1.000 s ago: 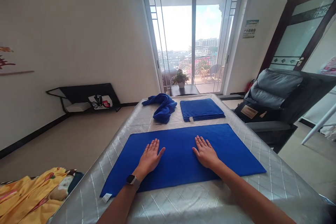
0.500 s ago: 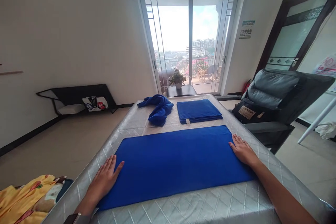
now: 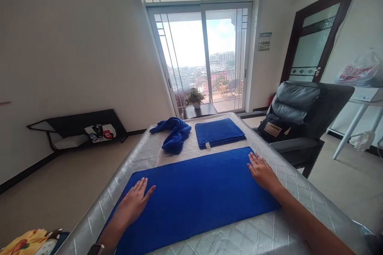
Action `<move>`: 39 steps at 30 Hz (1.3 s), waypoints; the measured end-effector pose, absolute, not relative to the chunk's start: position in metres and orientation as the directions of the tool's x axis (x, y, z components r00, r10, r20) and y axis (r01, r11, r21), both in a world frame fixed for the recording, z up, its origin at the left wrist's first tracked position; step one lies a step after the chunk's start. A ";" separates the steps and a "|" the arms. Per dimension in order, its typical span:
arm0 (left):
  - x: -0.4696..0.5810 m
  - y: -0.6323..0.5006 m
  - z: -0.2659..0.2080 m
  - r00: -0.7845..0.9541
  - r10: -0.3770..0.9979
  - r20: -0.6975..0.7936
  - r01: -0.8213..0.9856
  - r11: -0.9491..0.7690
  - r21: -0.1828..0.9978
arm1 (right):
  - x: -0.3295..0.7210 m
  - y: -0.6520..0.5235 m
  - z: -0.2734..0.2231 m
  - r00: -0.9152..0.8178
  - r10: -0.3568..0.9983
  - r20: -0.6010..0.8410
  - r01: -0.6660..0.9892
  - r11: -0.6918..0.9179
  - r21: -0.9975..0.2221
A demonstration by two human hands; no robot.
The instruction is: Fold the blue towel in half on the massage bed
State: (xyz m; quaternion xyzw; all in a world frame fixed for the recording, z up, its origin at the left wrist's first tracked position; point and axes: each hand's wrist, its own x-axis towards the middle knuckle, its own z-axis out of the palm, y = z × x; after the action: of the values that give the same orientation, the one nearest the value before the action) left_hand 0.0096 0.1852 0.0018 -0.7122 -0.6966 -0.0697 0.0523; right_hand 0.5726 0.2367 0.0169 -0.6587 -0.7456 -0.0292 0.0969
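There it was, a silvery quilted surface (image 3: 227, 240) running toward the sliding glass door (image 3: 205, 53), a dark padded armchair (image 3: 296, 101) close on the right! Up at the far end, a crumpled blue cloth (image 3: 177, 133) sat left of a folded blue stack (image 3: 220, 131). Nearer, a blue cloth spread flat (image 3: 203, 195), and both hands were on it, gripping nothing: left hand (image 3: 133, 202) splayed toward its left side, right hand (image 3: 263, 172) flat at its right edge!

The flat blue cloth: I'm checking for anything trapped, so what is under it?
The silver quilted surface shows around the flat blue cloth. Whatever lies directly beneath is covered. The left hand and right hand are near its side edges.
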 end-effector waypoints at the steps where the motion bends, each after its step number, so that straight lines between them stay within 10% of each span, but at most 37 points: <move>1: 0.034 0.196 0.009 0.082 0.986 0.147 0.995 -0.089 0.041 | 0.554 0.236 0.024 -0.161 0.972 0.172 0.977 0.182 -0.112; 9: 0.188 0.260 0.023 0.318 0.913 0.257 0.922 -0.361 0.142 | 0.376 0.257 0.042 -0.479 0.869 0.122 0.798 0.489 -0.352; 18: 0.178 0.268 -0.018 0.317 0.912 0.260 0.927 -0.356 0.116 | 0.356 0.276 0.007 -0.463 0.878 0.124 0.817 0.476 -0.325; 39: -0.066 0.251 -0.034 -0.186 0.978 0.089 0.982 0.182 0.052 | 0.595 0.333 -0.011 -0.005 1.000 0.007 0.995 0.006 -0.097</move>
State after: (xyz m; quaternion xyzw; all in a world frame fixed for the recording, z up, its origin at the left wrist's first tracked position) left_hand -0.0663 0.2512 -0.0335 -0.6376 -0.7687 -0.0483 0.0176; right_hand 0.5949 0.3326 -0.0111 -0.7042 -0.7083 0.0320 0.0365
